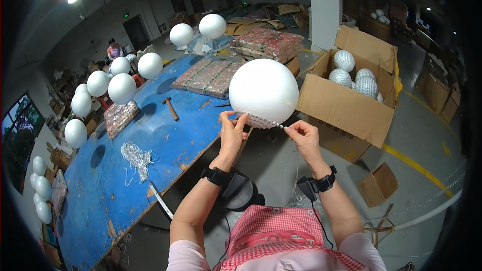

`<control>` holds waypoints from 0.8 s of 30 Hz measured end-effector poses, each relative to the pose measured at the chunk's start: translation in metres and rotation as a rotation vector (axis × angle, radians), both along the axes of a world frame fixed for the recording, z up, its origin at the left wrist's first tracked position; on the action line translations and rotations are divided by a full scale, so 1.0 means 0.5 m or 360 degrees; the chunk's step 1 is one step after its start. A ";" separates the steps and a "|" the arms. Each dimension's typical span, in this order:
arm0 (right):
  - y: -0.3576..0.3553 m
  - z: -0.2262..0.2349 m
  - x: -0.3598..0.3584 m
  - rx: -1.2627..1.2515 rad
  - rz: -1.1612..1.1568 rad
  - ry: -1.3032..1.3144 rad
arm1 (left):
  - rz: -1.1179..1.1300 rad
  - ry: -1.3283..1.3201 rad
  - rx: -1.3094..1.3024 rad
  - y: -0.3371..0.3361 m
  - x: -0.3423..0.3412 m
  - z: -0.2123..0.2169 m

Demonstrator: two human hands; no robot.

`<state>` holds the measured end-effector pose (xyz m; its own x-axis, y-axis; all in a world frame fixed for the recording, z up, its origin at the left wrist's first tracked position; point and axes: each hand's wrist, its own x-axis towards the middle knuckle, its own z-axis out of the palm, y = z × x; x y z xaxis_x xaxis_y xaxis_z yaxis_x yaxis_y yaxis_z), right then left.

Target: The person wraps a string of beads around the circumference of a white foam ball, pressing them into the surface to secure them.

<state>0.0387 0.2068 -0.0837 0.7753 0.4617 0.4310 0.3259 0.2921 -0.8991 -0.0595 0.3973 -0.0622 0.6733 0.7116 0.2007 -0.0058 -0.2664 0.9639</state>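
A large white ball point(263, 88) is in front of me, with rows of silvery beads point(258, 121) covering part of its underside. My left hand point(233, 133) is closed at the ball's lower left, thumb and fingers pressed against the beaded part; some of its fingers are hidden. At the ball's lower right, my right hand point(305, 141) pinches the bead string point(280, 126), which runs taut from the beaded rows to its fingertips. A thin length of the string hangs below that hand.
Left of me stands a worn blue table point(165, 143) bearing a hammer point(170, 109), a heap of bead strings point(136, 160) and wrapped bundles point(207, 77). Several white balls point(122, 89) are raised above it. Beaded balls point(366, 86) fill a cardboard box point(346, 113) at right. A person point(114, 49) is far back.
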 end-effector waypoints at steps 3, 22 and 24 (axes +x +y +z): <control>0.013 -0.012 0.007 -0.0057 0.0014 0.0070 | -0.0066 0.0031 -0.0060 0.011 0.001 -0.006; 0.010 -0.009 0.034 -0.0055 0.0084 -0.0015 | -0.0231 0.0211 -0.0187 0.022 0.017 -0.013; 0.007 -0.016 0.041 -0.0077 0.0067 -0.0029 | -0.0175 0.0171 -0.0219 0.012 0.014 -0.008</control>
<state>0.0590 0.2104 -0.0919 0.7470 0.5144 0.4213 0.3307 0.2622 -0.9066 -0.0527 0.4031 -0.0662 0.7609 0.6482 0.0297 0.0772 -0.1358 0.9877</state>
